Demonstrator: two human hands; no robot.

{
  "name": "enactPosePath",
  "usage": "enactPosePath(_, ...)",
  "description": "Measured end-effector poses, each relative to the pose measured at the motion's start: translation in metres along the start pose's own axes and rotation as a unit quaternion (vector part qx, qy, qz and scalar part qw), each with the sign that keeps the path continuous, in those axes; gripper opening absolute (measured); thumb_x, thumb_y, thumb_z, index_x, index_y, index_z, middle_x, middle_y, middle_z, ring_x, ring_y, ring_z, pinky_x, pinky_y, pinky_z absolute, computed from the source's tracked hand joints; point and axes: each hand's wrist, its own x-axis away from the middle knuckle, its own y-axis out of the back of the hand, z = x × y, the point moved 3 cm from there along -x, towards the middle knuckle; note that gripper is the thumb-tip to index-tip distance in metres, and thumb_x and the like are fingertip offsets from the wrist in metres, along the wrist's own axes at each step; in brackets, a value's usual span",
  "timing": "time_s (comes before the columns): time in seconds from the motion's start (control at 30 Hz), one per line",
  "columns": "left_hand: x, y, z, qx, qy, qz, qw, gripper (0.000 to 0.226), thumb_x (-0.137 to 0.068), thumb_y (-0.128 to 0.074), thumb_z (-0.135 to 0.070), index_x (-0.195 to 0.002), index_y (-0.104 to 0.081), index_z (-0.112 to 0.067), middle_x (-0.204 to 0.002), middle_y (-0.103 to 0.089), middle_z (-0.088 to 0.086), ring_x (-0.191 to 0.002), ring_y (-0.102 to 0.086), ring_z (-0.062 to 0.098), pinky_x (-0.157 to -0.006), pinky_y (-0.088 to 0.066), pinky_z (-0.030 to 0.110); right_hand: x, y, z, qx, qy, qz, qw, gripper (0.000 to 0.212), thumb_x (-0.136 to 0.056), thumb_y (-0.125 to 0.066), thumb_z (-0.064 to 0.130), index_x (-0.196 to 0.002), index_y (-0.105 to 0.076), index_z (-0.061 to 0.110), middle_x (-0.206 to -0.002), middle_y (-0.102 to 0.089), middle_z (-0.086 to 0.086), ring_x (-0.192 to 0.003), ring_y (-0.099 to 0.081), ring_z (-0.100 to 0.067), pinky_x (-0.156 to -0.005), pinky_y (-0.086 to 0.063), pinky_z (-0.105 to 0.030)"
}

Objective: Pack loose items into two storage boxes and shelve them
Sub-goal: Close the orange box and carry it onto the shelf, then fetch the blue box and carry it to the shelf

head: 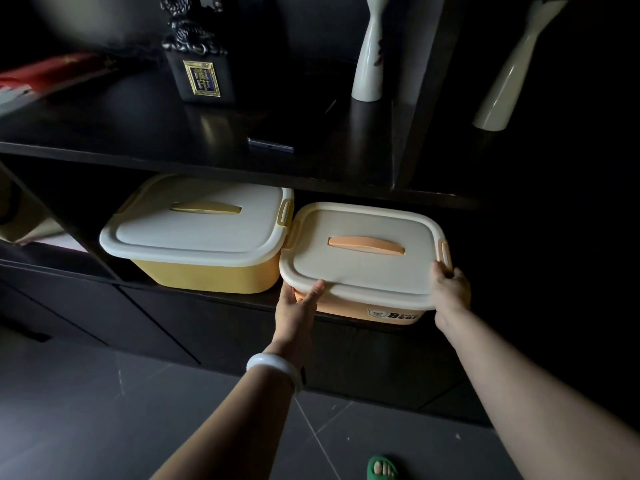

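Two lidded storage boxes sit side by side on the lower shelf (221, 296).
The left hand (298, 306) and right hand (450, 292) grip the orange box (360, 261) by its front corners; the yellow box (197, 230) touches it on the left. The upper shelf (207, 157) overhangs both, bearing two white vases (372, 53) and a black ornament (201, 67).

1. Centre of frame: orange plastic storage box (360, 311) with cream lid and orange handle, on the dark lower shelf (221, 297).
2. Left hand (299, 304) grips its front-left corner, thumb on the lid rim; right hand (450, 294) holds the right corner by the latch.
3. Left of it, touching: yellow plastic storage box (207, 277), cream lid, set further in.
4. Upper shelf: black ornament (199, 64), two white vases (372, 53).
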Motion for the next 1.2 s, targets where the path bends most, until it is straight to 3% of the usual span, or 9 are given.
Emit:
enactPosePath(0.37, 0.001, 0.002, -0.001, -0.017, 0.006, 0.005, 1.0, 0.048, -0.087, -0.07, -0.016, -0.131, -0.052, -0.018, -0.122, -0.066, 0.001, -0.116, -0.06, 0.017, -0.109, -0.039, 0.044, 0.004, 0.004, 0.002, 0.035, -0.001, 0.01, 0.999, 0.044, -0.096, -0.052, 0.039, -0.126, -0.053, 0.006, -0.121, -0.059, -0.018, -0.109, -0.058, -0.034, -0.079, -0.046, -0.036)
enactPosePath(0.5, 0.0, 0.007, -0.008, -0.095, 0.014, -0.007, 0.995, 0.048, -0.082, -0.075, -0.027, -0.124, -0.055, -0.016, -0.117, -0.068, 0.002, -0.112, -0.062, 0.02, -0.105, -0.044, 0.046, 0.006, 0.007, 0.005, 0.051, -0.014, 0.03, 0.998, 0.048, -0.096, -0.05, 0.042, -0.13, -0.05, 0.008, -0.123, -0.058, -0.017, -0.111, -0.057, -0.033, -0.081, -0.046, -0.036)
enactPosePath(0.6, -0.002, 0.009, -0.02, -0.243, -0.014, -0.007, 0.97, 0.041, -0.079, -0.076, -0.041, -0.112, -0.064, -0.019, -0.103, -0.072, -0.002, -0.097, -0.066, 0.013, -0.082, -0.053, 0.024, 0.006, 0.012, 0.008, 0.063, -0.018, 0.058, 0.996, 0.048, -0.097, -0.049, 0.041, -0.131, -0.05, 0.007, -0.125, -0.058, -0.017, -0.113, -0.056, -0.033, -0.089, -0.045, -0.038)
enactPosePath(0.67, -0.004, 0.009, -0.026, -0.351, -0.036, 0.011, 0.936, 0.039, -0.082, -0.071, -0.046, -0.108, -0.068, -0.018, -0.099, -0.073, -0.003, -0.098, -0.067, 0.017, -0.078, -0.051, 0.024, 0.01, 0.018, 0.008, 0.069, -0.015, 0.08, 0.994, 0.047, -0.098, -0.048, 0.041, -0.131, -0.05, 0.007, -0.125, -0.058, -0.016, -0.114, -0.055, -0.032, -0.092, -0.045, -0.039)
enactPosePath(0.77, -0.002, 0.003, -0.027, -0.483, -0.014, 0.053, 0.874, 0.049, -0.086, -0.065, -0.05, -0.121, -0.063, -0.015, -0.117, -0.068, 0.005, -0.112, -0.06, 0.025, -0.093, -0.045, 0.031, 0.02, 0.031, 0.008, 0.079, -0.015, 0.117, 0.99, 0.05, -0.096, -0.049, 0.044, -0.133, -0.049, 0.009, -0.128, -0.057, -0.014, -0.117, -0.054, -0.031, -0.097, -0.044, -0.04)
enactPosePath(0.87, 0.014, -0.022, -0.023, -0.643, 0.002, 0.141, 0.753, 0.054, -0.088, -0.063, -0.048, -0.121, -0.059, -0.005, -0.12, -0.064, 0.013, -0.111, -0.059, 0.028, -0.093, -0.044, 0.032, 0.031, 0.053, 0.007, 0.079, -0.008, 0.163, 0.984, 0.058, -0.095, -0.05, 0.047, -0.142, -0.041, 0.014, -0.14, -0.049, -0.011, -0.126, -0.049, -0.029, -0.106, -0.039, -0.046)
enactPosePath(1.03, 0.06, -0.112, -0.012, -0.705, -0.114, 0.329, 0.618, 0.053, -0.089, -0.063, -0.043, -0.133, -0.053, -0.014, -0.131, -0.056, 0.01, -0.12, -0.054, 0.027, -0.101, -0.043, 0.036, 0.038, 0.112, 0.01, 0.275, 0.092, 0.226, 0.93, 0.054, -0.094, -0.056, 0.039, -0.142, -0.04, 0.019, -0.143, -0.045, -0.007, -0.128, -0.047, -0.023, -0.103, -0.04, -0.036)
enactPosePath(1.1, 0.078, -0.15, -0.007, -0.731, -0.163, 0.37, 0.55, 0.057, -0.09, -0.063, -0.041, -0.138, -0.047, -0.014, -0.136, -0.051, 0.012, -0.122, -0.05, 0.03, -0.1, -0.041, 0.035, 0.036, 0.146, 0.006, 0.357, 0.113, 0.237, 0.896, 0.054, -0.091, -0.062, 0.032, -0.14, -0.042, 0.021, -0.142, -0.045, -0.005, -0.127, -0.047, -0.021, -0.103, -0.042, -0.035)
enactPosePath(1.2, 0.107, -0.209, 0.003, -0.749, -0.204, 0.403, 0.484, 0.058, -0.091, -0.063, -0.037, -0.139, -0.044, -0.012, -0.139, -0.048, 0.014, -0.125, -0.048, 0.032, -0.101, -0.041, 0.039, 0.03, 0.21, -0.005, 0.439, 0.103, 0.232, 0.862, 0.055, -0.089, -0.065, 0.026, -0.139, -0.042, 0.026, -0.141, -0.044, -0.001, -0.126, -0.047, -0.017, -0.101, -0.043, -0.033)
